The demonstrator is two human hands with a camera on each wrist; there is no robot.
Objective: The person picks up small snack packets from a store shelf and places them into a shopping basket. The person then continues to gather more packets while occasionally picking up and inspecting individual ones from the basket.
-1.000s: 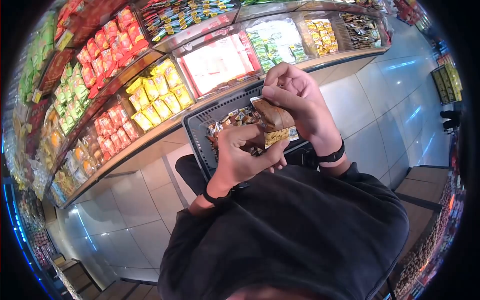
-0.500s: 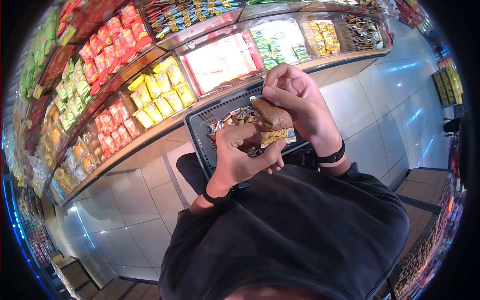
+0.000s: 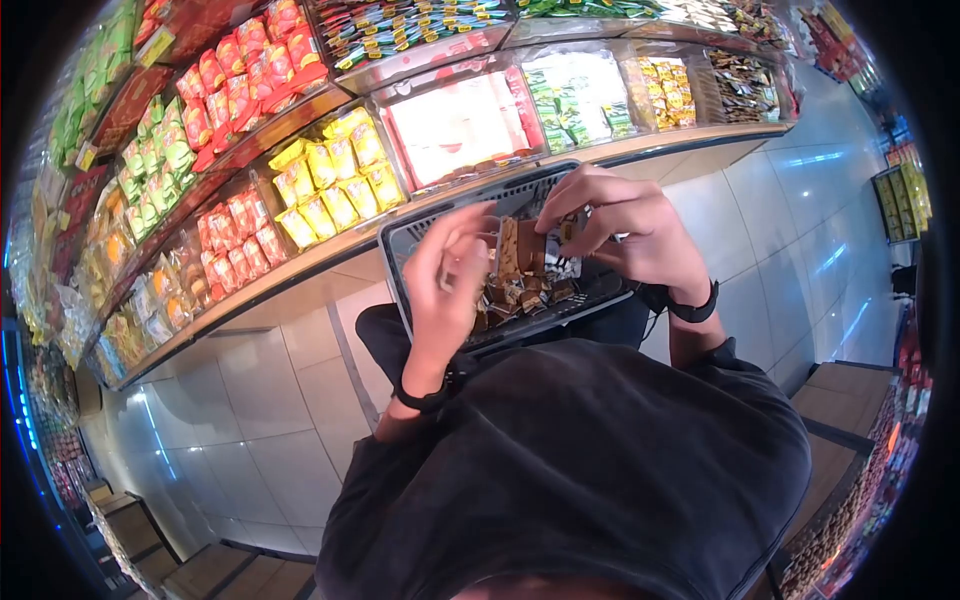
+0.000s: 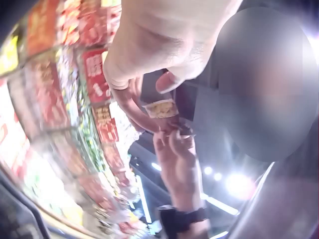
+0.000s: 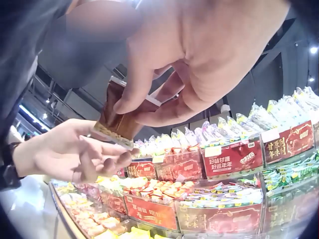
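Observation:
A brown snack packet with a band of pale pieces printed along one end is above the basket. My right hand pinches it between thumb and fingers, which the right wrist view shows closely at the packet's brown face. My left hand, motion-blurred in the head view, is beside the packet's left side with its fingers loosely bent. In the right wrist view the left fingers lie right by the packet's pale end. Below both hands, several small wrapped snacks lie in a grey plastic basket.
A snack shelf curves around the front, with yellow packets, red packets and a bright white-red bin. The basket stands close to the shelf's wooden edge, over the person's dark-clothed legs. Tiled floor extends on both sides.
The left hand has come off the packet and moved up to its left. The right hand has shifted slightly right and down and the packet has turned. More of the basket's contents shows.

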